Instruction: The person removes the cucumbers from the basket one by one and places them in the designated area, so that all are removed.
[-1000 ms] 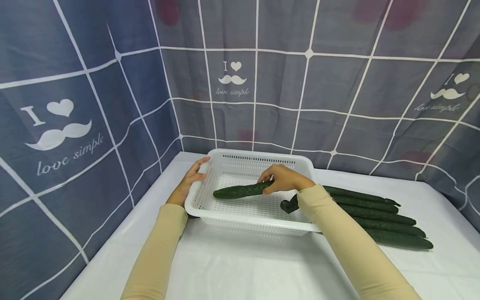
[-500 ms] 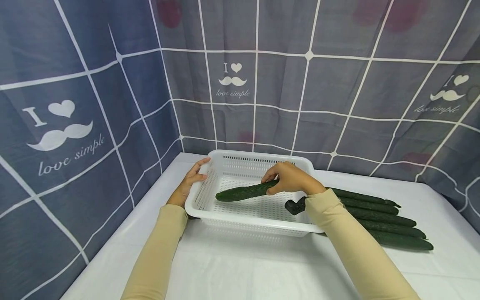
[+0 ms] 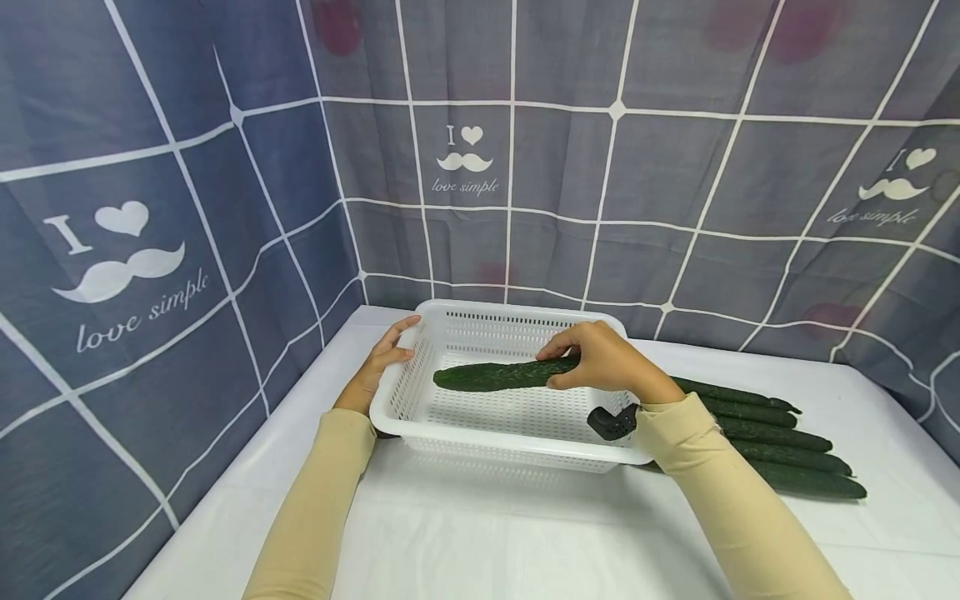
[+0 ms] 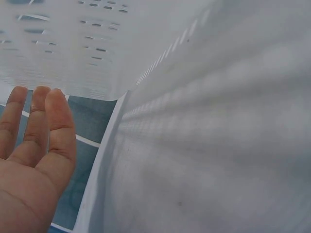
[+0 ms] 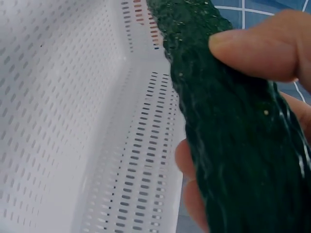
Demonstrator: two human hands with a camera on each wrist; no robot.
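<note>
My right hand [image 3: 600, 358] grips one end of a dark green cucumber [image 3: 495, 377] and holds it crosswise over the basket. In the right wrist view, the thumb presses one side of the bumpy cucumber [image 5: 233, 131] and fingertips show on the other. The white perforated plastic basket [image 3: 510, 444] sits on the table under it. At the basket's left end rests my left hand [image 3: 375, 367], thumb and index finger at the rim. The left wrist view shows its other fingers [image 4: 60, 121] nearly straight, against the outside of the basket wall [image 4: 97, 73].
Several more cucumbers [image 3: 795, 479] lie side by side on the white-covered table [image 3: 495, 542], right of the basket and partly behind my right forearm. A black device [image 3: 611, 422] is at my right wrist. Grey checked curtains [image 3: 555, 167] stand behind and to the left.
My right hand has shifted to the right with the cucumber, whose far end has risen so that it lies more level. The left hand and the basket stay put.
</note>
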